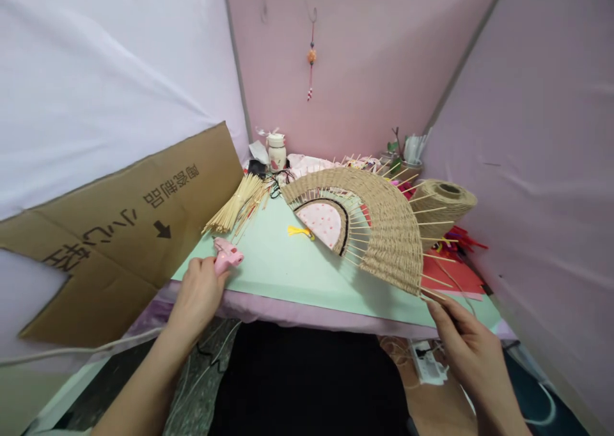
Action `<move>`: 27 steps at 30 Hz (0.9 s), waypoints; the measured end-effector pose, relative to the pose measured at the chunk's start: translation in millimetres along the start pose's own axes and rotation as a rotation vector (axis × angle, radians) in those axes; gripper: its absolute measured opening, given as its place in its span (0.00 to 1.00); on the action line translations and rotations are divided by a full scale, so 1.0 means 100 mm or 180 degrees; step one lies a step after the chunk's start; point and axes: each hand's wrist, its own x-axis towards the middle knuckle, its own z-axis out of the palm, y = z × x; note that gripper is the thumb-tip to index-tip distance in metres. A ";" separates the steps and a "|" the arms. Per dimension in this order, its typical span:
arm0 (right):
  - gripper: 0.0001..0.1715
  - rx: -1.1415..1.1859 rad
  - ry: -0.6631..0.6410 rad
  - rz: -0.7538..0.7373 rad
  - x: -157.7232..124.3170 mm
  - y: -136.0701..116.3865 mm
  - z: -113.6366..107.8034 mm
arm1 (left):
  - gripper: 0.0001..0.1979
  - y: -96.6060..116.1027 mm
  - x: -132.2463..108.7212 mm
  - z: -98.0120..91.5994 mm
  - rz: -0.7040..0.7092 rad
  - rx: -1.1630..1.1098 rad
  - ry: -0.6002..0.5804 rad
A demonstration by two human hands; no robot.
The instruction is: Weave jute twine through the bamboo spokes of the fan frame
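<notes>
My left hand (199, 290) is closed around the handle of a pink glue gun (226, 255) at the table's front left. Between the fingers of my right hand (465, 337) is the lower right corner of a woven fan (391, 231), tilted above the tabletop. Thin sticks radiate from its tan woven band, their ends poking out past the outer edge. At its inner centre sits a half-round piece of pink patterned cloth (322, 221) with a tan and black border. A yellow tassel (300, 231) lies beside that centre.
A bundle of thin sticks (236, 207) lies at the left, near a large cardboard sheet (144, 231). Behind the fan stand a white bottle (277, 153) and a roll of tan cord (444, 206). Red sheets (446, 273) lie at the right. A power strip (426, 362) is below the table.
</notes>
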 end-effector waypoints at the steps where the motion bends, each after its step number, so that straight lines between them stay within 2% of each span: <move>1: 0.23 -0.0007 -0.0025 -0.0012 0.00 0.00 0.00 | 0.19 -0.05 0.06 0.04 -0.0052 0.0173 0.0003; 4: 0.23 0.0015 -0.0057 -0.0025 0.01 0.01 -0.01 | 0.21 -0.09 0.19 0.09 -0.0128 0.0396 -0.0008; 6: 0.22 0.0038 -0.0056 -0.0016 0.00 0.02 0.00 | 0.23 -0.02 0.19 0.05 -0.0234 0.0306 0.0222; 8: 0.22 0.0083 -0.0063 -0.0009 0.00 0.01 0.01 | 0.25 0.17 0.10 -0.02 -0.0200 -0.0175 0.0594; 9: 0.21 0.0121 -0.0074 -0.0010 0.00 0.01 0.02 | 0.25 0.32 0.01 -0.04 -0.0049 -0.0660 0.0662; 10: 0.21 0.0173 -0.0076 -0.0017 -0.01 0.00 0.03 | 0.25 0.50 -0.08 -0.05 0.0205 -0.1355 0.0479; 11: 0.20 0.0239 -0.0080 -0.0022 -0.01 -0.01 0.03 | 0.23 0.71 -0.18 -0.05 0.0372 -0.2162 0.0027; 12: 0.20 0.0321 -0.0078 -0.0056 -0.01 -0.02 0.03 | 0.23 0.94 -0.28 -0.03 0.0427 -0.2961 -0.0751; 13: 0.19 0.0392 -0.0101 -0.0071 0.00 -0.04 0.04 | 0.23 1.19 -0.37 0.00 0.0354 -0.3732 -0.1689; 15: 0.18 0.0499 -0.0165 -0.0059 0.01 -0.06 0.04 | 0.21 1.69 -0.49 0.10 -0.0218 -0.4943 -0.3457; 16: 0.17 0.0547 -0.0194 -0.0043 0.02 -0.06 0.03 | 0.19 1.93 -0.51 0.15 -0.0628 -0.5331 -0.4091; 17: 0.17 0.0584 -0.0220 -0.0024 0.02 -0.07 0.03 | 0.16 2.15 -0.50 0.21 -0.0941 -0.5700 -0.4428; 19: 0.17 0.0636 -0.0245 0.0001 0.03 -0.06 0.02 | 0.12 2.49 -0.44 0.31 -0.1064 -0.6485 -0.4488; 21: 0.16 0.0635 -0.0216 0.0032 0.02 -0.03 0.01 | 0.07 2.71 -0.36 0.38 -0.1051 -0.6855 -0.4245; 23: 0.17 0.0621 -0.0162 0.0106 -0.01 0.01 0.01 | 0.05 2.80 -0.30 0.42 -0.1055 -0.6857 -0.4068; 27: 0.17 0.0762 -0.0056 0.0241 -0.12 0.06 0.06 | 0.05 2.80 -0.31 0.42 -0.1136 -0.6755 -0.3938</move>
